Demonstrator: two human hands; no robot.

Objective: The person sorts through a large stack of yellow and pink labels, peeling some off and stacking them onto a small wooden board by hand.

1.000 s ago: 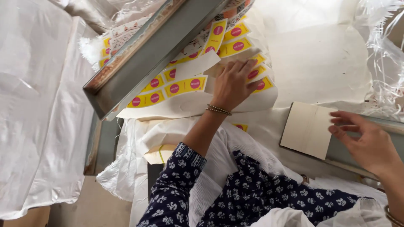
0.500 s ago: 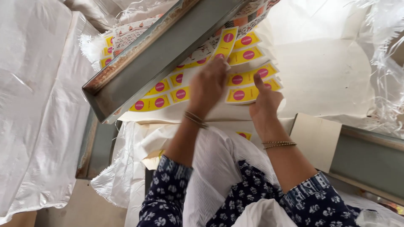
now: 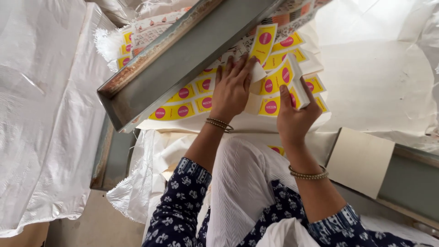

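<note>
Left hand (image 3: 232, 89): lying flat, grip released, pressing on the yellow label sheets (image 3: 183, 110).
Right hand (image 3: 295, 116): grip grasping and lifting a stack of labels (image 3: 281, 77).
Metal channel (image 3: 183, 59): slanting overhead.

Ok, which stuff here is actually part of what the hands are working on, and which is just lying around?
In hand:
left hand
right hand
yellow label sheets

Lying about:
grey metal channel
blank card
white sacking
</note>
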